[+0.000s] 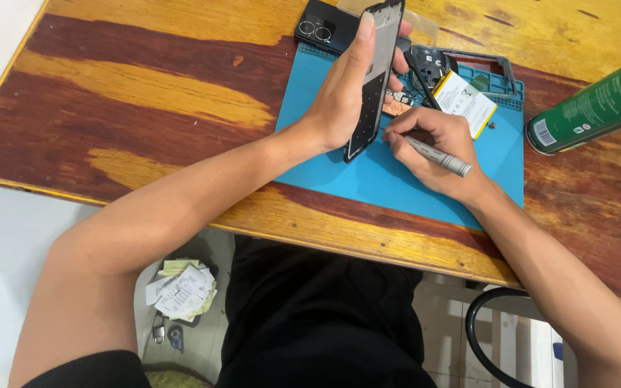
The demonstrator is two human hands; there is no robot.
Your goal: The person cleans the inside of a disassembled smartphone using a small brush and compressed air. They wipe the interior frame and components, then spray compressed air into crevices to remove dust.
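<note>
Upper centre: left hand (343,97) grips thin black plastic phone frame (374,79) upright on smooth blue rubber mat (368,179). Right hand (433,147) pinches slim grey metal screwdriver (436,156), tip at frame edge. Glossy wooden desk (145,100).

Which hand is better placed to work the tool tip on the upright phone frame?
The right hand: it holds the grey screwdriver in a pen grip, tip at the phone frame. The left hand is occupied steadying that frame.

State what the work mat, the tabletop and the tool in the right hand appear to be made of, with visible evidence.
Work mat: probably silicone or rubber; matte blue, moulded compartments. Tabletop: varnished wood; visible grain, glossy sheen, worn patches. Tool in the right hand: likely metal; silver-grey, slightly shiny shaft.
</note>
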